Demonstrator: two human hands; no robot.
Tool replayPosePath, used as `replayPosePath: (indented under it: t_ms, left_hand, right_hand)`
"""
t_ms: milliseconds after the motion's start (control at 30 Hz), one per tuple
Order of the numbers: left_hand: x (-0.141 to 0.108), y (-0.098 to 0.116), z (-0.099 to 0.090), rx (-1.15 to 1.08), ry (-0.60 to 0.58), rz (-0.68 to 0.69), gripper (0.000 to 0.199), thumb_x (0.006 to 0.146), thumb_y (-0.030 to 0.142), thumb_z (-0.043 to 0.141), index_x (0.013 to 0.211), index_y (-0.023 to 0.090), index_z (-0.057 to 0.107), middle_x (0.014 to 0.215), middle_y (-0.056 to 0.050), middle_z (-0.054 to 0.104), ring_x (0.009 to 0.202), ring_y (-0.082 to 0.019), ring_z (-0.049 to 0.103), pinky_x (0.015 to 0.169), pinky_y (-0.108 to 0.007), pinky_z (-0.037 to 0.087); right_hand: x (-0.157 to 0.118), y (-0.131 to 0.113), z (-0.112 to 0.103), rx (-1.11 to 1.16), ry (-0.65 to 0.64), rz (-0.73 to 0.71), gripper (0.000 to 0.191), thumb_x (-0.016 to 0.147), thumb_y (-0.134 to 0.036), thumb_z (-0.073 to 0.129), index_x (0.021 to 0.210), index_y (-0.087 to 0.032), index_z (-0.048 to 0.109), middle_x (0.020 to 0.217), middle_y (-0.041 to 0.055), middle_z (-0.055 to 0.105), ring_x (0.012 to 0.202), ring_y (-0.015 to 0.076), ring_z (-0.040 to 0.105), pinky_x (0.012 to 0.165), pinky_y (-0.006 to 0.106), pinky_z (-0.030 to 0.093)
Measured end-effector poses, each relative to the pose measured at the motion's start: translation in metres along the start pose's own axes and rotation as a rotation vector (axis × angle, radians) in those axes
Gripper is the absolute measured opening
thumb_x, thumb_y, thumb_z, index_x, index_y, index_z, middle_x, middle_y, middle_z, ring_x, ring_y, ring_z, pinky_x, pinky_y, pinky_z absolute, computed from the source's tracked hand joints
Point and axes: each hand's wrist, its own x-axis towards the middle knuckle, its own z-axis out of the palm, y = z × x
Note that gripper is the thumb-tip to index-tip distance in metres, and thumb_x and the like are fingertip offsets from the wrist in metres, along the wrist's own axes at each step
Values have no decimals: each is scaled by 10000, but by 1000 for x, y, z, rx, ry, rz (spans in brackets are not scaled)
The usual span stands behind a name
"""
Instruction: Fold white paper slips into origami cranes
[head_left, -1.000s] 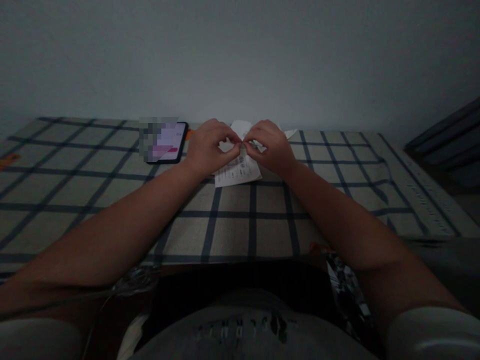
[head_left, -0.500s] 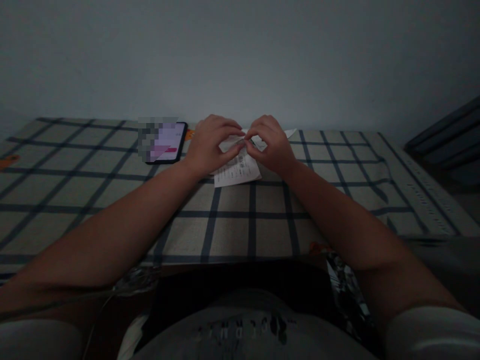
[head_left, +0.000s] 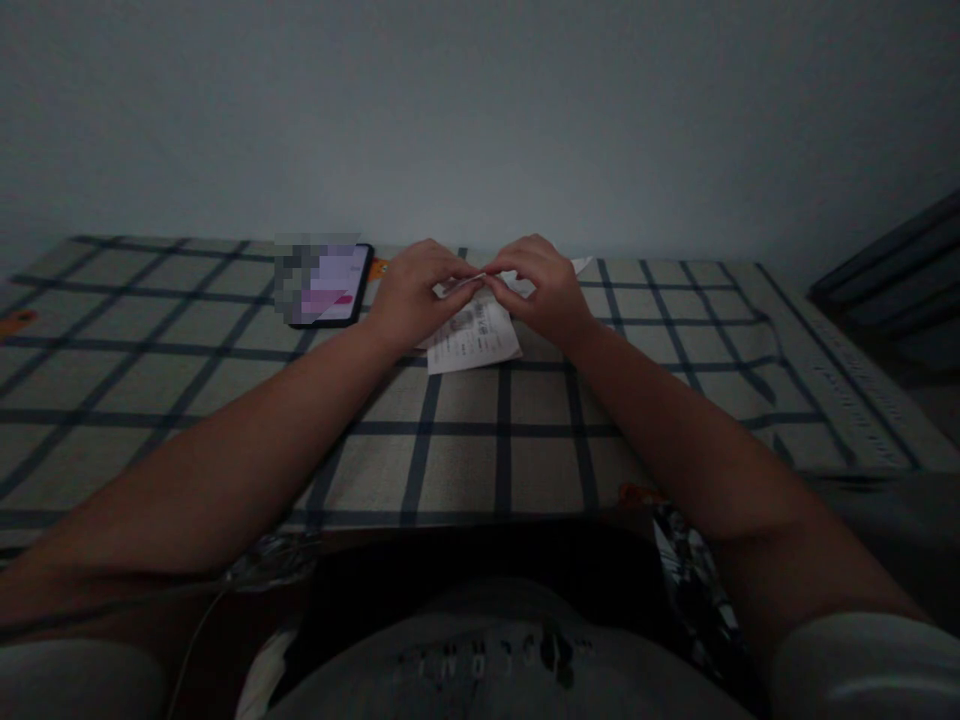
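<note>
A printed white paper (head_left: 474,338) with dark lettering lies on the checked cloth, under and between my hands. My left hand (head_left: 420,290) is closed in a pinch, thumb and fingertips meeting on a pale raised edge of the paper. Opposite it, my right hand (head_left: 541,290) pinches at the same spot, its fingertips touching those of the left. Beyond the right hand, a white corner sticks out at the back. The fingers hide most of the pinched part, and the dim light blurs its detail.
A phone (head_left: 341,285) with a lit screen, partly pixelated, lies left of my left hand. The checked tablecloth (head_left: 465,470) covers the table up to a plain wall (head_left: 480,120). A cable (head_left: 112,605) runs near my left forearm. Dark slatted furniture (head_left: 900,280) stands at the right.
My fingertips have drawn closer together, and the gaps inside both pinches look narrower. A pale paper edge now shows by the left fingers. The paper and phone stay nearly in place.
</note>
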Motion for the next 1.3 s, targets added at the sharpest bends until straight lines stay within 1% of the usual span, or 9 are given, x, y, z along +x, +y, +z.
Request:
replayPosePath:
  t_ms: [167, 400, 500, 600, 733, 900, 1033, 1133, 1300]
  left_hand:
    - [1, 3, -3, -40, -35, -26, 262, 951, 443, 683, 981, 208, 795, 923, -57, 781, 894, -209, 677, 863, -368, 496]
    - [3, 5, -3, -97, -55, -81, 368, 941, 545, 670, 947, 202, 804, 897, -58, 783, 847, -191, 671, 837, -340, 490]
    - [3, 7, -3, -130, -61, -142, 415, 912, 601, 684, 931, 205, 805, 883, -53, 783, 823, -184, 669, 813, -326, 491]
    - [4, 8, -4, -183, -44, -223, 446, 882, 625, 711, 917, 190, 803, 855, -47, 782, 775, -166, 663, 769, -301, 490]
    - [5, 7, -4, -276, -11, -305, 475, 859, 646, 734, 902, 176, 791, 835, -51, 782, 754, -156, 663, 735, -280, 496]
    - [3, 5, 2, -453, -22, -386, 419, 835, 583, 782, 923, 174, 772, 856, -53, 775, 770, -158, 671, 729, -278, 517]
    - [3, 3, 7, -558, -47, -445, 290, 828, 441, 804, 918, 169, 761, 851, -44, 758, 765, -154, 676, 722, -280, 526]
    - [4, 0, 8, -592, -18, -471, 214, 828, 367, 793, 896, 169, 749, 837, -32, 746, 746, -146, 673, 711, -277, 528]
    - [3, 2, 7, -634, -26, -524, 251, 819, 388, 798, 929, 170, 741, 844, -32, 750, 737, -144, 683, 706, -272, 544]
  right_hand:
    - [0, -1, -1, 48, -6, -1, 215, 1022, -361, 574, 963, -193, 695, 943, 64, 699, 953, 216, 638, 958, 450, 509]
    - [1, -4, -3, 123, -34, 108, 275, 1026, -404, 558, 914, -188, 686, 883, 53, 670, 866, 183, 590, 864, 375, 497]
    - [1, -4, -4, 169, -43, 164, 320, 1031, -437, 545, 912, -180, 695, 888, 58, 677, 872, 180, 598, 854, 359, 499]
    - [1, -4, -5, 222, -49, 264, 360, 1031, -484, 539, 990, -177, 723, 962, 72, 709, 924, 184, 627, 834, 334, 507]
    - [0, 0, -3, 278, -106, 344, 361, 957, -515, 649, 1038, -179, 754, 1006, 74, 737, 939, 190, 651, 813, 317, 517]
    - [-1, 6, 2, 344, -96, 457, 332, 899, -492, 713, 946, -169, 769, 901, 55, 738, 834, 173, 640, 778, 314, 522]
    - [0, 7, 3, 419, -81, 528, 374, 853, -533, 757, 924, -166, 766, 875, 49, 739, 825, 170, 637, 779, 314, 525]
    - [-1, 8, 3, 506, -104, 571, 429, 834, -576, 762, 915, -155, 763, 839, 44, 730, 794, 159, 626, 748, 301, 520]
    - [-1, 10, 4, 557, -108, 656, 404, 805, -546, 792, 857, -149, 740, 763, 28, 698, 713, 137, 593, 665, 273, 493]
